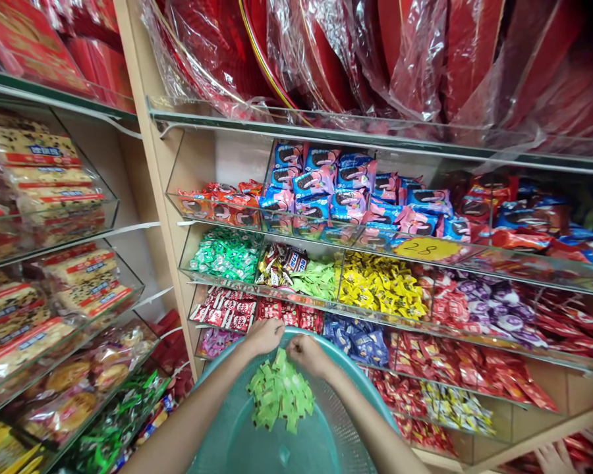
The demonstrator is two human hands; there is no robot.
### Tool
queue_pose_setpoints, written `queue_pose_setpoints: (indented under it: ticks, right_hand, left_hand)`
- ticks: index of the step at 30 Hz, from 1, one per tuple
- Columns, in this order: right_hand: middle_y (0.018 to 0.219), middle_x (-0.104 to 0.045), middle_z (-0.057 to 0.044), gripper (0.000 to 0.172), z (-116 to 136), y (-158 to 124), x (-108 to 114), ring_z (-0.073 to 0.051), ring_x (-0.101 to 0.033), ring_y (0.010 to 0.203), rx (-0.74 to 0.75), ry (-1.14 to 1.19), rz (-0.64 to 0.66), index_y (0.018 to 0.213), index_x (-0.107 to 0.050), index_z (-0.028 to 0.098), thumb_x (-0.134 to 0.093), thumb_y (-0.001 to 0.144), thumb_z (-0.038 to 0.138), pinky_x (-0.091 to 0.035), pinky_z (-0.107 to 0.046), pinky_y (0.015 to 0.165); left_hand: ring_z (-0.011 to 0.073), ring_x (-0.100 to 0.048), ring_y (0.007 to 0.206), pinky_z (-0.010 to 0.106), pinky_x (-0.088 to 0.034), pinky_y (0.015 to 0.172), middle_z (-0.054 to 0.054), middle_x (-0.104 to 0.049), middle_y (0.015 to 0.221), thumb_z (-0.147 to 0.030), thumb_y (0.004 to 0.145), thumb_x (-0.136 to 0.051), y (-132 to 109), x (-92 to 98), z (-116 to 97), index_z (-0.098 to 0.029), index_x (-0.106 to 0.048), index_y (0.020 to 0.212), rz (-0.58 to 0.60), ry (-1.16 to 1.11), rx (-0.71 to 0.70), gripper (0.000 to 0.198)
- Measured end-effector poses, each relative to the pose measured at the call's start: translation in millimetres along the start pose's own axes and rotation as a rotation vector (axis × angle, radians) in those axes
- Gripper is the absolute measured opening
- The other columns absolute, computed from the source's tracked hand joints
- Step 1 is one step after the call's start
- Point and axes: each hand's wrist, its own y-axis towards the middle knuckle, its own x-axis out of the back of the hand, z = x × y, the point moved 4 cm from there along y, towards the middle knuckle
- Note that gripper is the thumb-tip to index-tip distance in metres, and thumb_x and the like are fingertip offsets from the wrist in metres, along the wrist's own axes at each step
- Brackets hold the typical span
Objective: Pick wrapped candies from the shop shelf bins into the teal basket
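Note:
A teal plastic basin sits low in front of me, holding a heap of light green wrapped candies. My left hand and my right hand are both at the basin's far rim, just above the heap, with fingers curled. They seem to pinch a green candy between them at the top of the pile. Straight ahead, tiered clear bins hold candy: a matching light green pile, yellow candies and dark green candies.
Blue and pink cookie packs fill the upper bin with a yellow price tag. Red wrapped items hang above. Left shelves carry boxed nougat-like bars. Another person's hand shows at the bottom right.

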Motion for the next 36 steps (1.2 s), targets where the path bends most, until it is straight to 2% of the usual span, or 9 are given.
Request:
queue_pose_setpoints:
  ticks: [8, 14, 18, 22, 25, 28, 31, 36]
  right_hand:
    - [0.078, -0.064, -0.004, 0.022, 9.3, -8.1, -9.8, -0.016, -0.055, 0.075, -0.118, -0.246, 0.063, 0.078, -0.063, 0.020, -0.041, 0.079, 0.018, -0.032, -0.023, 0.062]
    - [0.085, -0.064, -0.005, 0.021, 23.9, -8.5, 1.1, -0.018, -0.057, 0.084, -0.158, -0.346, -0.017, 0.090, -0.061, 0.022, -0.041, 0.085, 0.027, -0.033, -0.024, 0.064]
    - [0.075, -0.065, -0.005, 0.023, 38.8, -7.2, 26.1, -0.016, -0.059, 0.074, -0.125, -0.327, -0.114, 0.085, -0.061, 0.022, -0.041, 0.086, 0.033, -0.030, -0.023, 0.058]
    - [0.069, -0.063, -0.003, 0.029, 54.0, -4.2, 70.4, -0.014, -0.057, 0.064, -0.014, -0.235, -0.267, 0.079, -0.060, 0.022, -0.037, 0.089, 0.036, -0.029, -0.023, 0.055]
    - [0.077, -0.061, -0.002, 0.026, 62.7, 1.9, 110.0, -0.013, -0.054, 0.067, 0.103, -0.235, -0.405, 0.084, -0.059, 0.021, -0.036, 0.090, 0.033, -0.031, -0.023, 0.058]
    - [0.083, -0.057, -0.004, 0.019, 69.7, 13.5, 140.0, -0.016, -0.050, 0.077, 0.183, -0.399, -0.504, 0.089, -0.058, 0.020, -0.041, 0.088, 0.029, -0.032, -0.025, 0.065]
    - [0.085, -0.054, -0.006, 0.014, 76.4, 29.6, 151.2, -0.019, -0.044, 0.082, 0.220, -0.627, -0.511, 0.087, -0.058, 0.019, -0.046, 0.085, 0.026, -0.029, -0.028, 0.067]
    - [0.091, -0.050, -0.008, 0.011, 81.2, 54.6, 145.3, -0.022, -0.040, 0.086, 0.236, -0.799, -0.439, 0.087, -0.060, 0.020, -0.053, 0.081, 0.025, -0.027, -0.031, 0.067]
  left_hand:
    - [0.0198, -0.061, 0.086, 0.028, -0.042, 0.071, 0.001, -0.068, 0.093, -0.039, 0.084, -0.028, -0.1, 0.6, -2.2, -0.029, -0.061, 0.089, -0.012, 0.007, -0.009, 0.035]
    - [0.0191, -0.061, 0.087, 0.026, -0.041, 0.070, 0.001, -0.068, 0.092, -0.038, 0.084, -0.029, -2.0, -3.3, 1.2, -0.029, -0.061, 0.089, -0.011, 0.009, -0.009, 0.034]
    - [0.0186, -0.060, 0.088, 0.025, -0.041, 0.070, 0.000, -0.068, 0.092, -0.037, 0.084, -0.030, -3.8, -3.6, 2.8, -0.030, -0.061, 0.090, 0.008, -0.002, 0.012, 0.033]
    - [0.0198, -0.060, 0.088, 0.027, -0.041, 0.070, 0.001, -0.067, 0.095, -0.038, 0.084, -0.029, -4.8, 1.6, 1.9, -0.030, -0.061, 0.094, -0.010, -0.019, 0.036, 0.034]
    - [0.0196, -0.061, 0.086, 0.026, -0.040, 0.069, 0.001, -0.068, 0.092, -0.040, 0.085, -0.028, -5.1, 6.2, -0.4, -0.029, -0.061, 0.089, -0.028, -0.016, 0.035, 0.036]
    - [0.0195, -0.061, 0.087, 0.026, -0.040, 0.069, 0.001, -0.068, 0.092, -0.041, 0.085, -0.028, -5.1, 7.9, -1.8, -0.029, -0.061, 0.090, -0.036, -0.012, 0.030, 0.035]
    - [0.0194, -0.061, 0.086, 0.026, -0.040, 0.069, 0.001, -0.068, 0.092, -0.041, 0.085, -0.027, -4.9, 6.8, -0.7, -0.030, -0.061, 0.090, -0.034, -0.016, 0.041, 0.036]
    - [0.0194, -0.060, 0.085, 0.026, -0.039, 0.069, 0.001, -0.068, 0.090, -0.039, 0.086, -0.026, -6.1, 6.2, 2.3, -0.029, -0.060, 0.087, -0.040, -0.029, 0.040, 0.036]
